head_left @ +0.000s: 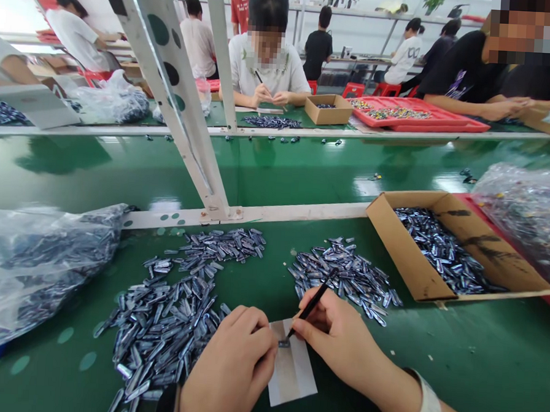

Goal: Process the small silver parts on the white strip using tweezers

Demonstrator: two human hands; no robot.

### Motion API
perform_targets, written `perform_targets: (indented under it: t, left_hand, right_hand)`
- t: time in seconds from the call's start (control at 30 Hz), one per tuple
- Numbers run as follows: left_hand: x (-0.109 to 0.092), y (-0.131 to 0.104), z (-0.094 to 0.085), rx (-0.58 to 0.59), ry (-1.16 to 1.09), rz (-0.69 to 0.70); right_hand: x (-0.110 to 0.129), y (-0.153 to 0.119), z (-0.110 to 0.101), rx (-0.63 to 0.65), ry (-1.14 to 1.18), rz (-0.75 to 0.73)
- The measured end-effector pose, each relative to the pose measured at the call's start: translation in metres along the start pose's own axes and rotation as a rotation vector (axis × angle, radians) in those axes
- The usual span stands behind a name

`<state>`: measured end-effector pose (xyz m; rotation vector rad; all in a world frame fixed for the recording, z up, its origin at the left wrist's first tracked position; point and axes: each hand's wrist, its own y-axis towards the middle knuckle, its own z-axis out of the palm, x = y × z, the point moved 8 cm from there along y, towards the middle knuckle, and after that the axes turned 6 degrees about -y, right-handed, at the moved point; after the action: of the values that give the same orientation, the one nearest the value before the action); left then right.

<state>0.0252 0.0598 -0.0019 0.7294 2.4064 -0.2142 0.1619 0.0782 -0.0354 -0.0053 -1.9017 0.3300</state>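
Observation:
A black pen-like tool is pinched in my right hand, its tip down at a small dark piece on a white paper card. My left hand is closed at the card's left edge, its fingertips beside the small piece; whatever they hold is hidden. Left of my left hand spreads a large pile of shiny dark blue pieces. Smaller piles lie behind the hands, one at the centre left and another beyond my right hand.
An open cardboard box of similar pieces stands at the right, near a filled plastic bag. Another bag lies at the left. A white metal post rises behind the piles. Across the green belt, several people sit working.

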Motion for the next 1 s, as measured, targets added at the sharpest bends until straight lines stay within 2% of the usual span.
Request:
perform_targets:
  t: [0.17,0.43,0.77,1.0]
  left_hand:
    - [-0.001,0.000,0.000,0.000,0.015,0.010]
    - [-0.002,-0.001,0.001,0.084,0.109,0.053]
    - [-0.007,0.000,0.000,0.078,0.208,0.068]
    - [-0.006,0.001,0.003,0.094,0.185,0.038]
  right_hand:
    - [-0.001,0.000,0.000,-0.002,-0.033,0.003]
    - [0.003,0.000,0.001,0.031,-0.043,-0.024]
    - [0.010,-0.003,-0.002,0.030,-0.003,-0.072]
    - [0.013,-0.006,-0.006,-0.009,-0.020,-0.126]
